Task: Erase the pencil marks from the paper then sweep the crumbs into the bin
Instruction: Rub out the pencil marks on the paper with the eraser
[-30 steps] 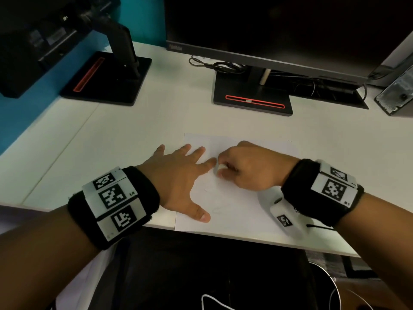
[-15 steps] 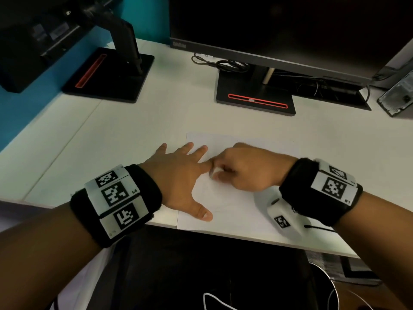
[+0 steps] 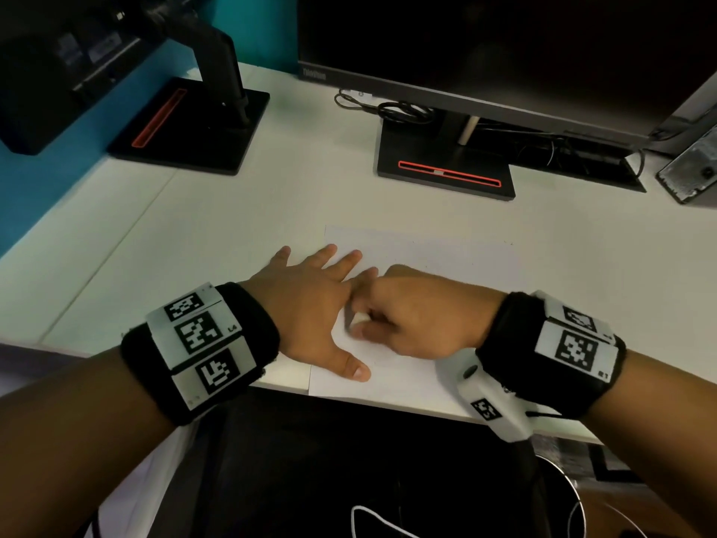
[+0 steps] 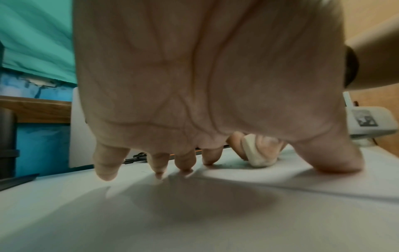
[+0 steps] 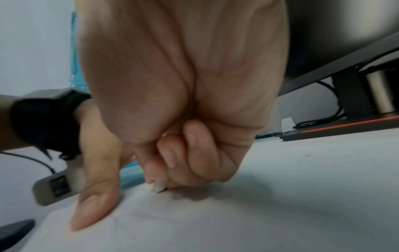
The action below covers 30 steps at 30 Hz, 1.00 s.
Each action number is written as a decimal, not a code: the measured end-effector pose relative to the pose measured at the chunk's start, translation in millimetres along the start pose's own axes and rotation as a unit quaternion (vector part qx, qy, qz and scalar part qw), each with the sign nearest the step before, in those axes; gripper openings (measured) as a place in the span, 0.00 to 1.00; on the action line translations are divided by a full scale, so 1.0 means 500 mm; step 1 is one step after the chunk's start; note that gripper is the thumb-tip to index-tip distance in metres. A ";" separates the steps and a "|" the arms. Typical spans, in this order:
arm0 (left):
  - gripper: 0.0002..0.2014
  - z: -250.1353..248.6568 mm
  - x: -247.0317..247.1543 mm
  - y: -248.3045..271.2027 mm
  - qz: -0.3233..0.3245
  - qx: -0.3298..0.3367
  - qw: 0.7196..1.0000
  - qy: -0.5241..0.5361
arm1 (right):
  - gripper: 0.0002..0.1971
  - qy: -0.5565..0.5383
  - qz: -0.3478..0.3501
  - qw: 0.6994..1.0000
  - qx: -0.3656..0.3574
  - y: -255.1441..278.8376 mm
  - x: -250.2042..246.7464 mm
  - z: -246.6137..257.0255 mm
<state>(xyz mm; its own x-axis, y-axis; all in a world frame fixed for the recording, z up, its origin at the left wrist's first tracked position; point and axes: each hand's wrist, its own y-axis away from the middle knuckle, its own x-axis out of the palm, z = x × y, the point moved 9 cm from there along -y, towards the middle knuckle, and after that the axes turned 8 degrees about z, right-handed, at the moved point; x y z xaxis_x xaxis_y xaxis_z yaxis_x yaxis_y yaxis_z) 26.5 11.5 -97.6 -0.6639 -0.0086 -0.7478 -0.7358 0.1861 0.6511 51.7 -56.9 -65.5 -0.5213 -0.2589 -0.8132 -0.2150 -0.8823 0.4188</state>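
Observation:
A white sheet of paper [image 3: 426,262] lies on the white desk near its front edge. My left hand [image 3: 310,304] lies flat with spread fingers on the paper's left part, thumb pressed down near the front edge. My right hand [image 3: 403,316] pinches a small white eraser [image 4: 257,156] and presses it onto the paper just right of the left hand's fingers. The eraser's tip [image 5: 158,187] touches the sheet under the curled fingers. Faint pencil lines [image 5: 138,216] show on the paper in the right wrist view. A few dark crumbs [image 4: 228,164] lie beside the eraser.
Two black monitor stands [image 3: 446,168] [image 3: 186,126] with red slots stand at the back of the desk [image 3: 194,227], with cables [image 3: 388,106] behind the middle one. A grey device [image 3: 690,172] sits at the far right. A round bin rim [image 3: 566,483] shows below the desk edge.
My right hand with the eraser has slid back toward me and slightly left, closer to the left thumb. The left hand has stayed flat on the paper.

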 end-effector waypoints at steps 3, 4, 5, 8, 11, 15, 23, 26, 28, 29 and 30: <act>0.61 0.000 0.000 0.001 0.002 -0.002 1.000 -0.001 | 0.13 0.017 -0.013 0.999 0.028 -0.006 -0.025 -0.035; 0.61 0.000 0.000 0.001 0.002 -0.002 1.000 0.000 | 0.15 0.019 -0.028 0.998 0.044 -0.010 -0.034 -0.049; 0.60 0.000 0.001 0.001 0.003 -0.002 1.000 0.002 | 0.16 0.018 -0.036 0.998 0.052 -0.012 -0.035 -0.053; 0.60 0.002 0.002 0.001 0.005 0.000 1.000 0.004 | 0.13 0.007 -0.008 1.000 0.003 -0.008 -0.006 -0.001; 0.61 0.002 0.001 -0.001 0.005 -0.003 1.000 -0.002 | 0.13 0.003 0.009 1.000 0.000 -0.004 -0.008 -0.003; 0.61 0.004 0.001 0.000 0.002 -0.003 1.000 0.000 | 0.19 0.020 -0.033 0.998 0.043 -0.019 -0.021 -0.034; 0.64 0.007 0.002 -0.002 0.001 -0.010 1.000 0.000 | 0.14 0.003 -0.005 0.999 0.045 -0.008 -0.024 -0.047; 0.63 0.006 0.003 -0.005 0.007 -0.013 1.000 -0.005 | 0.14 0.003 0.014 1.000 0.009 0.000 0.001 -0.010; 0.63 0.005 0.002 -0.006 0.011 -0.018 1.000 -0.015 | 0.16 -0.011 0.039 0.999 0.001 0.015 0.014 -0.002; 0.63 0.004 0.001 -0.005 0.014 -0.021 1.000 -0.017 | 0.17 -0.006 0.038 0.999 0.011 0.017 0.009 -0.016; 0.62 0.003 0.001 -0.004 0.018 -0.022 0.999 -0.016 | 0.17 0.001 0.029 0.999 0.026 0.017 -0.002 -0.035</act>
<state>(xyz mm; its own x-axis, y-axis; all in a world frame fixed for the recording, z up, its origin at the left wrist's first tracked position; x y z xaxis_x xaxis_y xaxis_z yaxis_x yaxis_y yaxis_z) 27.7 12.5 -99.6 -0.6858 0.0298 -0.7272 -0.7171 0.1432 0.6821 64.8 -70.9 -68.0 -0.5331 -0.3091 -0.7875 -0.2279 -0.8440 0.4856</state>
